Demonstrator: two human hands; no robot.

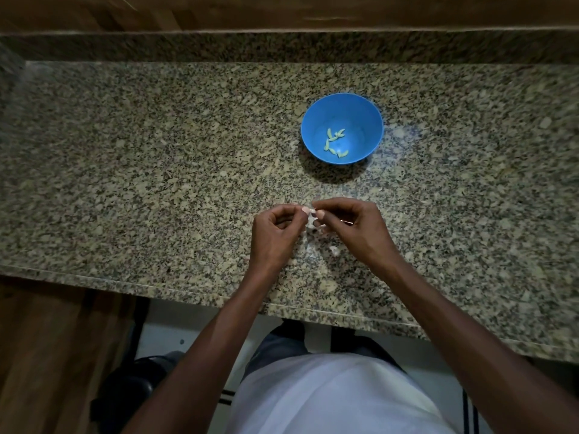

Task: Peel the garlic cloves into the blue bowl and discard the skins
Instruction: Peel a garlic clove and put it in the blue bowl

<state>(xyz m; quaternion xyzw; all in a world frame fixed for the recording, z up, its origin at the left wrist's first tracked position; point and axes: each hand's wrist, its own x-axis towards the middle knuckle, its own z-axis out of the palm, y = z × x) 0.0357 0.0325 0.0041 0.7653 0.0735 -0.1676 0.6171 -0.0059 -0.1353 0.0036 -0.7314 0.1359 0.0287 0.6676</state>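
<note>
Head view looks down on a speckled granite counter, where both hands meet just above the near part of the surface, a little right of centre. Left hand has its fingers curled and its thumb and forefinger pinching one side of a small pale garlic clove; right hand pinches the other side in the same way, so the clove is held between the two sets of fingertips, clear of the counter. Whether the skin is already lifting cannot be told, since the clove is tiny and partly hidden by the fingers. Farther away and slightly to the right stands the blue bowl, well apart from the hands, with several peeled cloves lying on its bottom. A few pale skin scraps lie on the counter just near of the hands. Judging from this, peeling is under way with some cloves done. The main risk is the clove slipping out of so small a pinch and dropping to the counter or over the near edge, which lies close. Loose skins, being light, could also scatter or cling to the fingers and end up carried into the bowl with the clove.
</note>
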